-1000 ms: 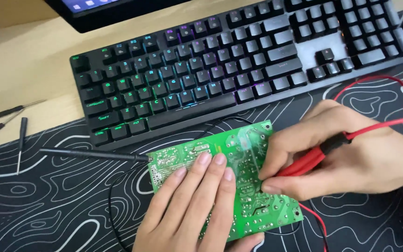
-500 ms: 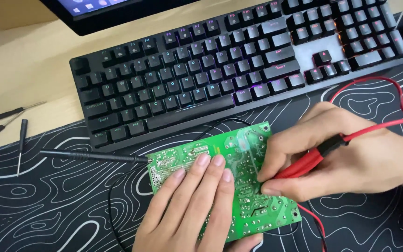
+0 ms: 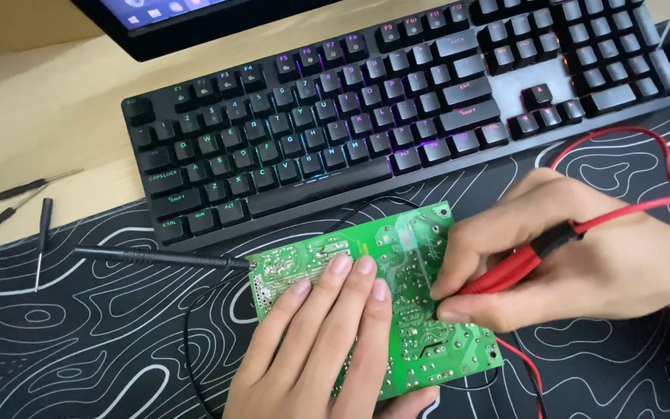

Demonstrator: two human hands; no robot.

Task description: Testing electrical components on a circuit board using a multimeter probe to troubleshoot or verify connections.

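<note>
A green circuit board [image 3: 412,264] lies solder side up on a black desk mat with white wavy lines [image 3: 79,341]. My left hand [image 3: 319,341] rests flat on the board, fingers together, pressing it down. My right hand [image 3: 575,256] grips a red test probe [image 3: 505,271] like a pen, its tip touching the board near the middle right. A red lead [image 3: 645,206] runs from the probe off to the right. A black probe [image 3: 157,257] lies on the mat, its tip at the board's left edge.
A black keyboard with coloured backlit keys [image 3: 397,109] lies behind the board. A monitor base [image 3: 195,23] stands at the top. Three small black screwdrivers [image 3: 25,206] lie at the left on the wooden desk [image 3: 32,109].
The view has shifted slightly; the hands, probe and board keep the same positions.
</note>
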